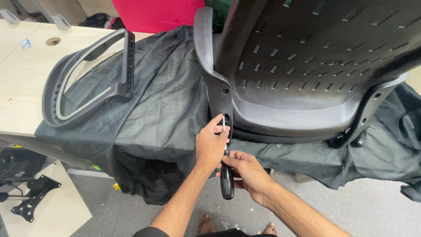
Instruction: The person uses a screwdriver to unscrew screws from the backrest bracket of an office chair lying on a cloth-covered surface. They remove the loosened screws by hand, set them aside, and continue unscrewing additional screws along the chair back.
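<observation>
Chair shell [307, 74], black and perforated, lies above both hands on a dark cloth [162, 101] draped over the counter [22, 79]. Armrest bracket [219, 92] stands directly above the left hand. A detached grey frame [87, 79] rests far to that hand's left. Left hand [210, 147] pinches the screwdriver [226, 171] shaft at the bracket's lower hole. Right hand [247, 169], just below and touching, is closed round the black handle.

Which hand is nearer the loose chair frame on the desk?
Left. The left hand steadies the screwdriver shaft, closer to the frame; the right hand, on the handle, is farther right.
</observation>
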